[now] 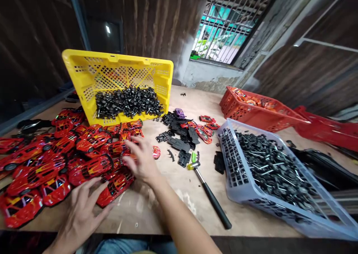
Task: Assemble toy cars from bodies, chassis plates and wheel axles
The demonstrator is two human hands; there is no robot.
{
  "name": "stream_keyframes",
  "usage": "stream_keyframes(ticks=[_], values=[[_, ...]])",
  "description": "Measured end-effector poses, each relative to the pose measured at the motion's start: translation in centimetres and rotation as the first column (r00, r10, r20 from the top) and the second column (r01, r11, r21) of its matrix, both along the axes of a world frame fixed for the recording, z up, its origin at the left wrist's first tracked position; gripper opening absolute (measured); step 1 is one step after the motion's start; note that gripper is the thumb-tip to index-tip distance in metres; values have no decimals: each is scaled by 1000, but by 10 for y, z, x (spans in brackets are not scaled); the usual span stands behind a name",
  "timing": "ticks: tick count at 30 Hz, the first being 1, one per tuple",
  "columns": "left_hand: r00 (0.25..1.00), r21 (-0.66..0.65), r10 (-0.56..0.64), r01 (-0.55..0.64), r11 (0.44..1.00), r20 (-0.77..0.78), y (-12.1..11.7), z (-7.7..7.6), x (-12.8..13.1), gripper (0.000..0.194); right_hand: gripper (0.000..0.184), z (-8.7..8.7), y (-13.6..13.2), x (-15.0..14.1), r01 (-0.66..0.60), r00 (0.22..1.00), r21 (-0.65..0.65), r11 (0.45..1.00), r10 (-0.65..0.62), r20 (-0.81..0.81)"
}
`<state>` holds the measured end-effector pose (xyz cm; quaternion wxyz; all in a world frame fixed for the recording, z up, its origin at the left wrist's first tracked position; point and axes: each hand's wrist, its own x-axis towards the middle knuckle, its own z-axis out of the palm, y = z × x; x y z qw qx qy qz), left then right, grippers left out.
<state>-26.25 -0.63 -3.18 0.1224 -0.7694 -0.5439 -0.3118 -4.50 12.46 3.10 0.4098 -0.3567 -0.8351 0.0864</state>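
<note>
My left hand (84, 209) is low over the near edge of a heap of red toy cars (92, 166), fingers apart and nothing visible in them. Close beside its fingertips lies a red toy car (116, 188) with orange and dark markings. My right hand (144, 162) reaches over the right side of the heap, its fingers spread. Under and behind it another red car (156, 152) is partly hidden; whether the fingers touch it I cannot tell. Right of that hand lie black plastic car bases (179, 144) and a hammer (209, 194) with a black handle.
A yellow crate (170, 78) tipped on its side holds black wheels on axles. More wheel axles fill a clear plastic basket (235, 157) at right. Behind it stands a red basket (251, 119) of orange-red parts. Small red car bodies (203, 132) and a purple one (179, 113) lie mid-table.
</note>
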Motion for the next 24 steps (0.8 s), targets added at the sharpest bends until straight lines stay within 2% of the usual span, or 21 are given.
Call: stream_keyframes(ticks=[1,2,4,6,7,9,11,12,15,17,19,21,22,24], values=[[999,34,-1,-1,999,45,0,5,4,36,44,-7,2,33,156,987,-13,988,-157,-40],[997,66,-5,0,998,80,1,10,12,31,40,-15,6,68,325,945,-40,945,-327,-33],[991,90,-52,41,995,119,7,23,38,28,37,-32,19,138,605,795,-81,792,-598,103],[981,28,-146,143,989,130,24,38,77,27,43,-46,38,196,712,701,-112,693,-697,150],[972,-33,-187,194,981,139,38,46,99,25,47,-52,48,217,732,681,-126,670,-710,181],[967,-204,-219,243,948,133,79,60,145,20,51,-61,70,243,729,683,-162,665,-692,235],[989,-421,-92,132,898,114,131,69,184,24,46,-64,87,254,712,700,-195,675,-657,280],[996,-549,3,47,835,90,159,71,200,27,40,-65,92,256,707,704,-204,677,-648,290],[991,-674,121,-55,737,51,233,68,230,30,33,-61,92,254,730,681,-191,656,-677,279],[984,-735,174,-87,673,43,264,62,238,32,37,-56,79,243,740,670,-164,652,-698,252],[972,-788,227,-91,609,63,280,57,241,31,45,-52,60,222,682,727,-133,719,-645,237],[954,-815,271,-56,577,126,285,58,239,30,58,-50,39,197,525,832,-104,844,-485,269],[941,-812,290,-27,583,176,284,61,237,28,60,-51,30,186,448,862,-97,889,-401,310],[899,-759,311,37,650,309,279,70,230,21,52,-53,21,170,345,868,-101,933,-277,412]])
